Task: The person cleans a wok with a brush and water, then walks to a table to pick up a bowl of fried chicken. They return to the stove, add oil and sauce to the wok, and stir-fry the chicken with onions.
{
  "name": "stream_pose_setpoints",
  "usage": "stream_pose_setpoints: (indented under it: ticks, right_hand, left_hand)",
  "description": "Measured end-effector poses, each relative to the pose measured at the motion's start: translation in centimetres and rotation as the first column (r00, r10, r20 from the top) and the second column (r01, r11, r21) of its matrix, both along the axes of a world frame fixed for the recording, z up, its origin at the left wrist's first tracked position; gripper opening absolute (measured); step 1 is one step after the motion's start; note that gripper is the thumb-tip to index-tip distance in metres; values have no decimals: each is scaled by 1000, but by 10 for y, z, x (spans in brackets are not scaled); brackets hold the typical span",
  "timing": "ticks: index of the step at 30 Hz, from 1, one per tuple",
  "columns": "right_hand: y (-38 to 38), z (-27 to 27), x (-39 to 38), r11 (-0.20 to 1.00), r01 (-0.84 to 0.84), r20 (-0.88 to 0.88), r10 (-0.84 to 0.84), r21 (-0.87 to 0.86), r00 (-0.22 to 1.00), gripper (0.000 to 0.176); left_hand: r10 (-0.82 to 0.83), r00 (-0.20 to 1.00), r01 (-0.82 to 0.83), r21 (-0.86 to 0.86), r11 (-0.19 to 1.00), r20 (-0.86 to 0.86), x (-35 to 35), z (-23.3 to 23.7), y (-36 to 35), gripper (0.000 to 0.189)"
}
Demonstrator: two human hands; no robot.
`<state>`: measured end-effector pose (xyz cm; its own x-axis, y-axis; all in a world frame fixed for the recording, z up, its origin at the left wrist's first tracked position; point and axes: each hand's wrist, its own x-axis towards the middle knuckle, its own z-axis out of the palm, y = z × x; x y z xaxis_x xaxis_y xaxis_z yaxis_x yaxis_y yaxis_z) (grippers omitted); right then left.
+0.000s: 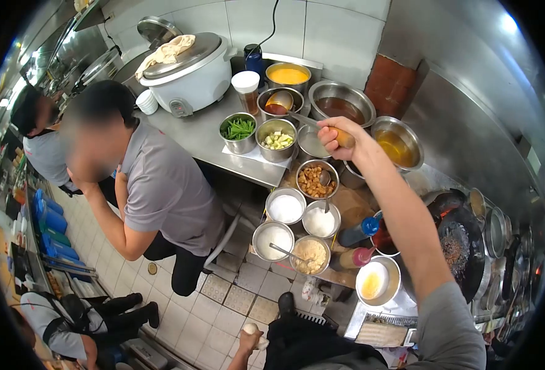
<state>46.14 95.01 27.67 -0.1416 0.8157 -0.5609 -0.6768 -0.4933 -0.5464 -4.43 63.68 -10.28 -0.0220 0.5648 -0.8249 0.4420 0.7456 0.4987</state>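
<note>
My right hand (340, 140) is closed around the wooden handle of a ladle (280, 100). The ladle's bowl is over a metal pot of dark red sauce (275, 110), holding some of the liquid. Below, close to my legs, my left hand (248, 343) grips a bunched white cloth (262, 343). Around the sauce pot stand a pot of yellow liquid (288, 75), a bowl of brown liquid (337, 111), chopped greens (238, 128) and pale green pieces (277, 140). Nearer to me is a pot of browned cubes (317, 180) with a spoon.
A wok with food (454, 250) sits at the right, flame showing behind it. White powders (286, 208) and squeeze bottles (358, 231) line the near shelf. A seated person (170, 179) is at the left beside the rice cooker (189, 77); other people are farther left.
</note>
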Motion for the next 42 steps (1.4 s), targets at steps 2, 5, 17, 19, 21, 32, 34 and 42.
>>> stream_pose_setpoints:
  ticks: [2, 5, 17, 19, 21, 32, 34, 42]
  right_hand:
    - [3, -18, 1, 994, 91, -229, -74, 63, 971, 22]
    - [-8, -23, -8, 979, 174, -328, -131, 103, 935, 14]
    - [-97, -24, -18, 856, 473, -747, -174, 207, 642, 33]
    - [-140, -33, -12, 819, 519, -810, -122, 244, 574, 39]
    - [-202, -34, -9, 775, 554, -810, -95, 305, 579, 42]
    - [-611, -24, 4, 548, 803, -175, -789, 233, 589, 48]
    - [-672, -31, 11, 513, 846, -23, -853, 143, 521, 47]
    - [-824, -73, 85, 525, 849, -84, -850, -53, 520, 22]
  left_hand:
    - [6, 996, -4, 16, 1000, -94, -15, -35, -11, 65]
    - [-7, 984, 14, 35, 999, -180, -23, -49, -16, 65]
    - [9, 992, -46, 290, 956, 129, 15, 11, 16, 54]
    - [-33, 950, -82, 348, 934, 311, 27, 29, 21, 50]
    - [-67, 913, -82, 344, 935, 402, 54, 88, 26, 47]
    - [-559, 625, 357, 437, 825, 545, 194, 186, -98, 61]
    - [-685, 582, 448, 529, 720, 439, 237, 186, -141, 61]
    - [-783, 275, 874, 485, -39, -558, 354, 157, -264, 68]
